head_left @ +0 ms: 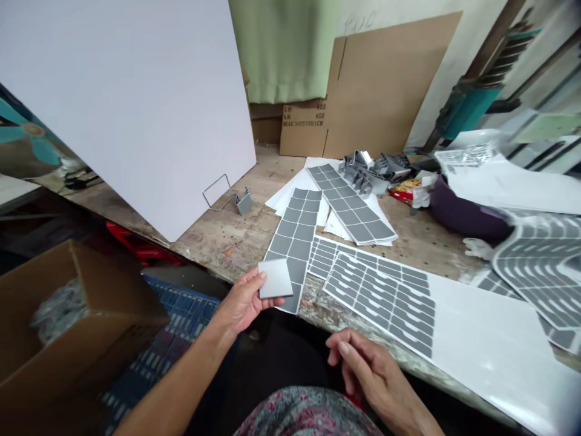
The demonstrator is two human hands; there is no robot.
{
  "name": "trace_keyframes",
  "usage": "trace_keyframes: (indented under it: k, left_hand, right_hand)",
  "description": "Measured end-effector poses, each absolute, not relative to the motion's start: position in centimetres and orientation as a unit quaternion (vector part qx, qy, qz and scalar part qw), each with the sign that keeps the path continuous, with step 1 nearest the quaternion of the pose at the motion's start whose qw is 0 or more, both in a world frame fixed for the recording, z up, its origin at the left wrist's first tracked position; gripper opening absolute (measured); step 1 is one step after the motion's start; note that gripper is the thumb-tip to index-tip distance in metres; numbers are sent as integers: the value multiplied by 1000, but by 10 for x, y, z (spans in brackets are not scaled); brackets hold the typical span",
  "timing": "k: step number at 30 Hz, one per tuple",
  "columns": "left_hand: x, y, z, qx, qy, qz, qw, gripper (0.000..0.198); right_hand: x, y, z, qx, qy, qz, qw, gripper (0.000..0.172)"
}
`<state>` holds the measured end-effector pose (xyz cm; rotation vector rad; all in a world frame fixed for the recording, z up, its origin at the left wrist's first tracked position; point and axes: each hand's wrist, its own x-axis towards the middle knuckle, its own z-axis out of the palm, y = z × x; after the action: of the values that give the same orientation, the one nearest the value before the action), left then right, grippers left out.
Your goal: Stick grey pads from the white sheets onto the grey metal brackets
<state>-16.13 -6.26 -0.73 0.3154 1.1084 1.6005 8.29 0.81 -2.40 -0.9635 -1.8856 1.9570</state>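
Observation:
My left hand [245,301] is closed on a square, silver-grey metal piece [275,279], thumb on its upper face and fingers beneath. The piece is held just above the table's front edge, over the lower end of a long sheet of grey square stickers [293,233]. Whether its hidden side is bent cannot be seen. Below the table edge, over my lap, my right hand [365,366] hangs loosely curled with nothing visible in it. Nearest to it lies a sheet of grey notched stickers [380,303].
Grey metal clips [374,169] are heaped at the back. One bent metal piece [244,201] stands beside a wire stand [218,192] near a large white board [149,103]. A cardboard box [122,290] sits lower left. A purple bowl [465,209] is at right.

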Motion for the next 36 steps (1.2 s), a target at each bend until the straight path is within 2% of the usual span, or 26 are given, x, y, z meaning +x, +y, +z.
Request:
trace_keyframes:
  k: [3, 7, 9, 11, 17, 27, 32, 36]
  left_hand:
    - [-152, -73, -7, 203, 515, 663, 504, 37]
    - [-140, -89, -8, 499, 612, 547, 275, 32]
    - [-137, -92, -9, 642, 570, 483, 169, 40]
    - [-135, -92, -11, 721, 517, 446, 114, 48]
    - [-129, -90, -20, 754, 499, 409, 124, 56]
    - [-127, -95, -36, 727, 543, 409, 95, 55]
    - [-128, -92, -35, 738, 544, 399, 3, 44]
    - [-126, -94, -31, 730, 556, 380, -118, 37]
  right_hand:
    - [76, 7, -28, -315, -628, 699, 137, 41]
    - [66, 5, -26, -273, -574, 759, 142, 47]
    - [62, 5, -21, -257, -562, 770, 160, 49]
    - [59, 6, -16, -242, -560, 769, 191, 48]
    - [54, 5, -16, -253, -550, 765, 220, 36]
    - [51, 4, -15, -275, -535, 771, 210, 35]
    - [51, 4, -24, -260, -485, 804, 225, 32]
    - [59, 6, -30, -215, -554, 765, 248, 29]
